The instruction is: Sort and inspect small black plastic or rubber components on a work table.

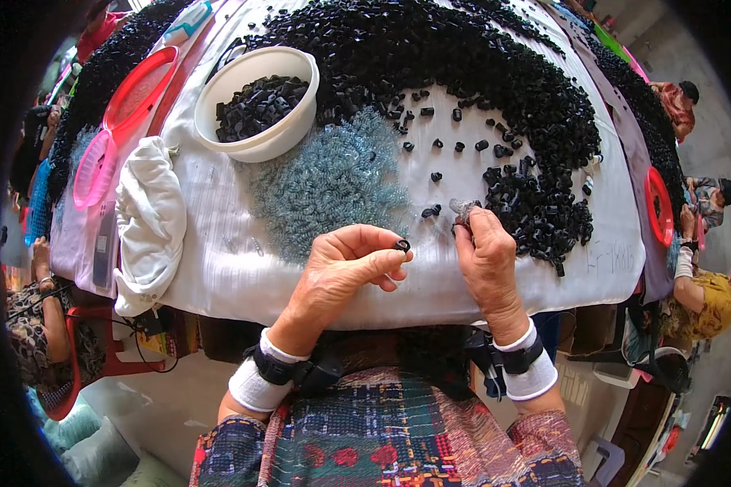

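My left hand [337, 268] is pinched shut on a small black plastic ring-shaped part [402, 245], its hole visible between thumb and forefinger. My right hand [489, 260] is closed, thumb against fingers, on a small translucent greyish piece [463, 209]; whether it is one coil or several is too small to tell. Between and beyond the hands spreads a heap of translucent bluish coil-like pieces [333, 183]. Right of it, loose black plastic parts [436, 176] lie scattered, and a denser pile of them [536, 215] sits beside my right hand.
A white bowl [299, 128] holding black parts stands at the far left. A crumpled white cloth [150, 219] lies nearer, beside pink [95, 169] and red [140, 89] baskets. A large black heap [430, 40] covers the table's back. Other people [698, 312] sit at both sides.
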A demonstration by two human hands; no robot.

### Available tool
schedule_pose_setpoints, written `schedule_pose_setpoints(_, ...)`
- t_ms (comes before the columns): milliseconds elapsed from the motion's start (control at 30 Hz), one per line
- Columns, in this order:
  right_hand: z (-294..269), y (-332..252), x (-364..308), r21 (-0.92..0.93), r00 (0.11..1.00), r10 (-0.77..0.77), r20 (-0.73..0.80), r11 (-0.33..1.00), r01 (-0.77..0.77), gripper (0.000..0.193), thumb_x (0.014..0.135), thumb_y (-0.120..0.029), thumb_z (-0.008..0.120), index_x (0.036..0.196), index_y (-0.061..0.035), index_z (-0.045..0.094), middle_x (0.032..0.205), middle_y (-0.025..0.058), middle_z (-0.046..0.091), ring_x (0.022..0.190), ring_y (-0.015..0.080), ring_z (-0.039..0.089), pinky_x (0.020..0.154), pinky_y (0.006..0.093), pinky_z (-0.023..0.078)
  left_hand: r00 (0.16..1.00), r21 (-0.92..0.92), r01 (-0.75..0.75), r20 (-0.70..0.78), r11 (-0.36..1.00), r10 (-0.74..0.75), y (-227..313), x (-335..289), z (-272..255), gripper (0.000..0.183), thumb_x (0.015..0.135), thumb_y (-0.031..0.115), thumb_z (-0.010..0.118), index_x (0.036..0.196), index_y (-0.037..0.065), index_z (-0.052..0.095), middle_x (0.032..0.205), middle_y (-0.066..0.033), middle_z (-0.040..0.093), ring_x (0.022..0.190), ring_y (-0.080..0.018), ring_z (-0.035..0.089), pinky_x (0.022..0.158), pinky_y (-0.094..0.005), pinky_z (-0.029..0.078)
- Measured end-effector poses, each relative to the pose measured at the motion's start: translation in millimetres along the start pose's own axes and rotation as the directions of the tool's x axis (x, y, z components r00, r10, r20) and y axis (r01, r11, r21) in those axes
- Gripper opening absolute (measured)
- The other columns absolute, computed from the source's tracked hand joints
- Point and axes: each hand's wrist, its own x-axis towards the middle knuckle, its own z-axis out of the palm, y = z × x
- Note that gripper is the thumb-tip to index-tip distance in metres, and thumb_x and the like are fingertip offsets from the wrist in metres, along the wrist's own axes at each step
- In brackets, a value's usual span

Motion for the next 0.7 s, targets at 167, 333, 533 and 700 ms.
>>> schedule_pose_setpoints(167, 5, 0, -5, -0.120, 0.989, -0.119, -0.084, 0.987, 0.109, 0.017, 0.073, 0.006, 0.061, 0.088, 0.0011, 0.054, 0.078, 0.0152, 0.053, 0.070, 0.0328, 0.053, 0.064, 0.0389, 0.047, 0.999, 0.024, -0.029, -0.029, 0.999, 0.030, -2, -2, 2, 0.018, 0.083, 0.006, 0.066, 0.100, 0.000, 0.061, 0.092, -0.0146, 0.067, 0.073, -0.0166, 0.066, 0.062, -0.0278, 0.055)
schedule_pose_setpoints(333, -5, -29, -6, 0.228, 0.985, 0.021, -0.170, 0.973, 0.019, 0.018, 0.074, 0.007, 0.065, 0.089, 0.0011, 0.058, 0.076, 0.0104, 0.060, 0.060, 0.0226, 0.058, 0.057, 0.0309, 0.048, 0.997, 0.081, -0.043, -0.064, 0.996, 0.048, 1, -7, 11, 0.018, 0.082, 0.007, 0.068, 0.097, -0.002, 0.062, 0.090, -0.0132, 0.068, 0.074, -0.0159, 0.066, 0.061, -0.0262, 0.054)
schedule_pose_setpoints(533, -9, -60, -3, 0.563, 0.977, 0.094, -0.189, 0.826, 0.030, 0.025, 0.076, 0.003, 0.068, 0.100, -0.0001, 0.060, 0.085, 0.0087, 0.068, 0.070, 0.0142, 0.065, 0.065, 0.0256, 0.051, 0.992, 0.110, -0.103, -0.062, 0.989, 0.111, 3, -11, 22, 0.021, 0.081, 0.009, 0.071, 0.098, -0.002, 0.063, 0.085, -0.0082, 0.067, 0.073, -0.0117, 0.064, 0.061, -0.0232, 0.052)
schedule_pose_setpoints(700, -7, -58, -5, 0.516, 0.974, 0.043, -0.221, 0.853, 0.079, 0.023, 0.076, 0.003, 0.068, 0.098, 0.0001, 0.062, 0.086, 0.0104, 0.069, 0.075, 0.0179, 0.067, 0.067, 0.0277, 0.053, 0.987, 0.163, -0.128, -0.074, 0.978, 0.142, 0, -11, 25, 0.019, 0.081, 0.006, 0.070, 0.096, -0.003, 0.063, 0.085, -0.0098, 0.067, 0.074, -0.0144, 0.065, 0.061, -0.0249, 0.054)
